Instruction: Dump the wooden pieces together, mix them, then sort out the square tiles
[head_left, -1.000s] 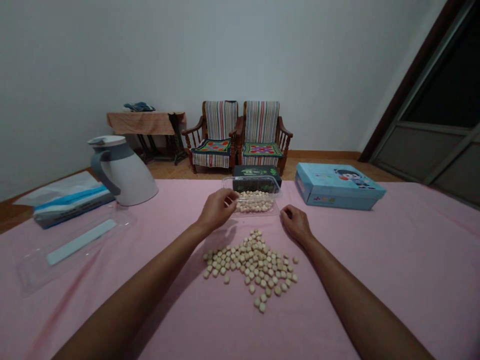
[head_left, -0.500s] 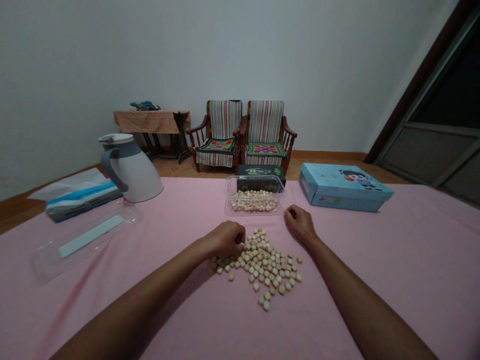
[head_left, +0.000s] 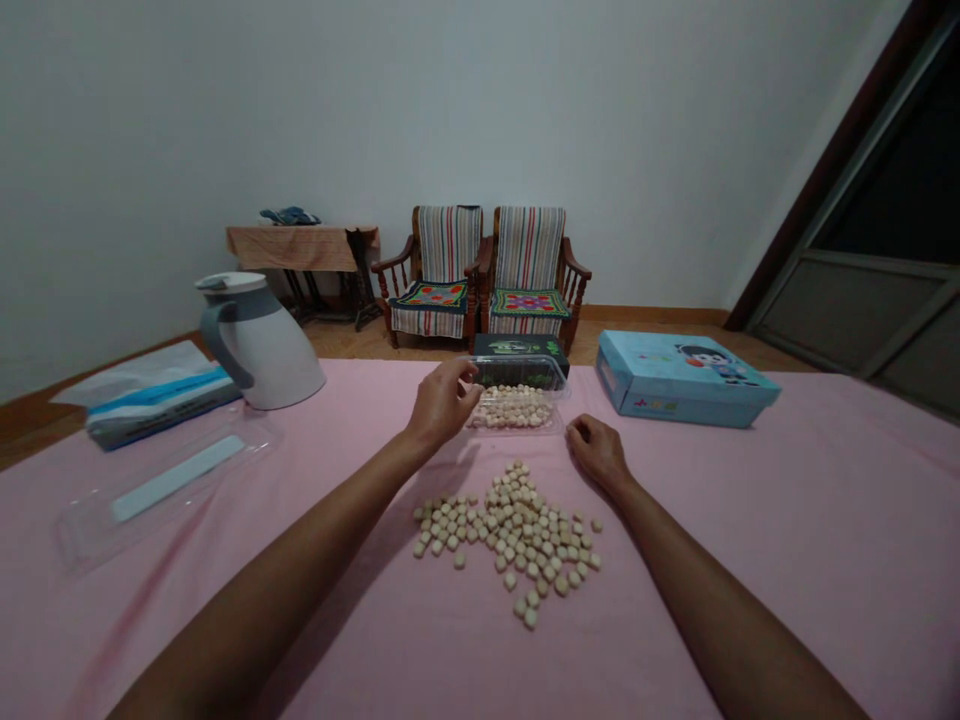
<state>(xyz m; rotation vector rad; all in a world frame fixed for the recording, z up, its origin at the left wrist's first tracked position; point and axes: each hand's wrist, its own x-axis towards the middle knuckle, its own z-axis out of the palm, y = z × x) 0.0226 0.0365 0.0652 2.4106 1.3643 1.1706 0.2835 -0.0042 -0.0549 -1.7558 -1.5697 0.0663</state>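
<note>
My left hand (head_left: 442,405) is raised at the left side of a clear plastic box (head_left: 559,395), its fingers curled and its thumb near the index finger. Whatever sits between those fingertips is too small to make out. Many small pale cube-like pieces (head_left: 514,408) lie inside the box. A loose pile of the same pieces (head_left: 525,530) is spread on the pink cloth (head_left: 420,640), nearer to me. Loosely closed, my right hand (head_left: 598,450) rests on the cloth by the box's right front corner, with nothing visible in it.
A black box (head_left: 521,348) stands behind the clear box. On the right is a light blue cardboard box (head_left: 686,380). At the left are a white jug with a grey handle (head_left: 266,345), a tissue pack (head_left: 165,395) and a flat clear lid (head_left: 176,480). Two chairs (head_left: 487,265) stand beyond.
My left hand has lifted off the pile and moved forward to the clear box, uncovering the pile's left part. My right hand has stayed in place.
</note>
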